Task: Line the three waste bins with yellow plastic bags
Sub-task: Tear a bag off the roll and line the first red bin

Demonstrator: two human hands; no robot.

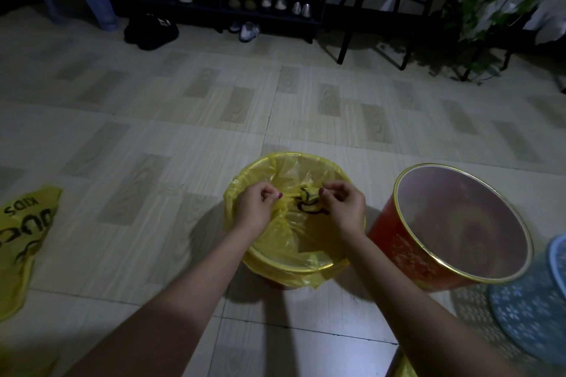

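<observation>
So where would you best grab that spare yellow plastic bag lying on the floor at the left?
Probably the spare yellow plastic bag is best pinched at its upper edge, coming from above. It lies flat and crumpled on the tiled floor, so only raised folds give the fingers something to close on.

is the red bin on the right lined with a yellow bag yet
No, the red bin stands bare inside; only the middle bin carries a yellow bag.

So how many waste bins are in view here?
3. The lined bin sits under both hands at centre, the red bin stands unlined to its right, and the blue bin is cut off by the right edge.
</observation>
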